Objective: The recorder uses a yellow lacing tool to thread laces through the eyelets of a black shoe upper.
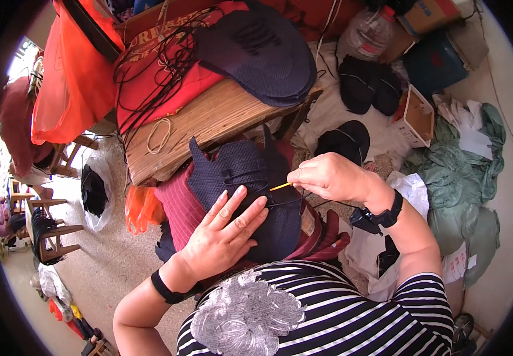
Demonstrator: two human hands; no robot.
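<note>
Across my lap lies a dark navy textured fabric piece (241, 160) with two pointed tabs at its far end. Black cord loops run across its middle. My left hand (224, 231) rests flat on this fabric, fingers stretched out and holding nothing. Pinched in my right hand (330, 178) is a thin yellow stick-like tool (280, 186), its left end close to the cord on the fabric; its exact kind is unclear. A black cord (339, 203) trails from the work toward my right wrist. Under the fabric is a dark red striped cloth (173, 204).
Ahead stands a wooden bench (200, 127) bearing a red bag, tangled black cords (170, 65) and stacked navy fabric pieces (262, 53). Several black pieces (344, 142), a white box (418, 115) and green plastic (461, 172) lie right. An orange bag (72, 77) hangs left.
</note>
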